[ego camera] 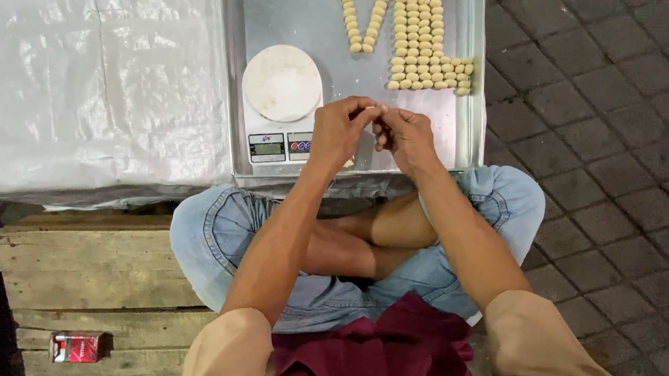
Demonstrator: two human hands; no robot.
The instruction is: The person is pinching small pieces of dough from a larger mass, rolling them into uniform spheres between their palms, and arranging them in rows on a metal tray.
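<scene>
Left hand [340, 129] and right hand [404, 134] met fingertip to fingertip above the shiny metal tray [469, 103], pinched together on a small pale dough piece [376, 109], mostly hidden. Could slip, if loosely pinched, onto the neat rows of pale oval dough pieces [418, 40] or the white-topped digital scale [282, 101].

A small pale dough piece [383, 109] sits pinched between the fingertips of the left hand [339, 131] and the right hand [406, 137], held just above the near end of a shallow metal tray [472, 119]. It is cream-coloured and mostly hidden by the fingers [365, 113], so its exact shape cannot be made out. Farther along the tray lie the shaped dough pieces [418, 40]: small, rounded, cream-coloured lumps packed side by side in neat straight rows, with two thinner lines meeting in a V to their left.
</scene>
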